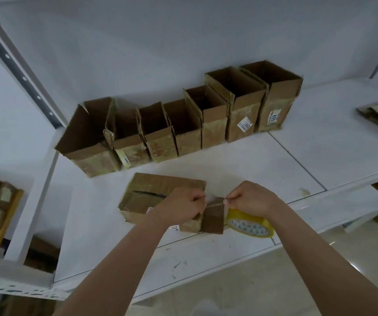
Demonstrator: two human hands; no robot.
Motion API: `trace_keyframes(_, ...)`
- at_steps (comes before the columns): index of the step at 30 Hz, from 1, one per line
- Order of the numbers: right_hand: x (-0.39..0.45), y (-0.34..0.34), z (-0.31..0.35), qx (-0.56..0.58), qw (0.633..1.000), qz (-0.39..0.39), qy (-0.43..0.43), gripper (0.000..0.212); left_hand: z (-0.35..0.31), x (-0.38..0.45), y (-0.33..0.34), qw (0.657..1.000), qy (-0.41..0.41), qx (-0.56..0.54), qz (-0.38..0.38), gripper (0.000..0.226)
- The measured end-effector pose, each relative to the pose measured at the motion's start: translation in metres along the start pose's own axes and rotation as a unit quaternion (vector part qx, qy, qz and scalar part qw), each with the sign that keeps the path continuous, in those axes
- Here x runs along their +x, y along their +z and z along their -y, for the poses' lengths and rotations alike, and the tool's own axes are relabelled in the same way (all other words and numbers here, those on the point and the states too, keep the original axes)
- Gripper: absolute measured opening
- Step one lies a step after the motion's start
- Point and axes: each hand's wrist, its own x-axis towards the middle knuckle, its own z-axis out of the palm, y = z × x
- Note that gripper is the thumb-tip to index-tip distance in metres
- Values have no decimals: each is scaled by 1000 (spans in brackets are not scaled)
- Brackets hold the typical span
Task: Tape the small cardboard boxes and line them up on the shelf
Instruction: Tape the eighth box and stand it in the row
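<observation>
In the head view, a white shelf (pixel 286 160) carries a row of seven open-topped cardboard boxes (pixel 183 115) along the far wall, touching side by side from left to right. Nearer, a flat box (pixel 158 195) lies on its side with a slit showing along its seam. Just in front of it stands the small box (pixel 213 218) now being worked on, with a yellow tape roll (pixel 250 223) touching the shelf on its right. The left hand (pixel 183 206) has its fingers curled, thumb and forefinger pinching one end of a short clear tape strip (pixel 214 199); the right hand (pixel 251 198) pinches the other end the same way, so the strip is stretched taut just above the small box. The step in hand looks like laying this strip over the box's flaps. To do it well, I judge the strip should be kept tight and level, centred over the seam, lowered in the middle first, then smoothed outward so it doesn't wrinkle or stick to itself.
</observation>
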Motion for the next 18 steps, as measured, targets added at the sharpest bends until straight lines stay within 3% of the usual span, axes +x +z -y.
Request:
trace_keyframes(3, -5, 5, 7, -23, 999, -45, 7, 20, -15, 4, -2, 991, 5, 128, 27, 38)
trace_keyframes(9, -13, 12, 17, -44, 994, -96, 34, 25, -30, 10, 17, 953, -23, 302, 7, 33)
trace_keyframes(12, -14, 11, 13, -36, 994, -93, 47, 26, -22, 3, 9, 976, 6, 218, -16, 32)
trace_keyframes(15, -14, 15, 11, -30, 994, -91, 47, 27, -15, 1, 6, 992, -41, 74, -92, 26)
trace_keyframes(18, -13, 20, 11, -29, 994, -99, 42, 27, -19, 6, 30, 968, -115, 129, -182, 38)
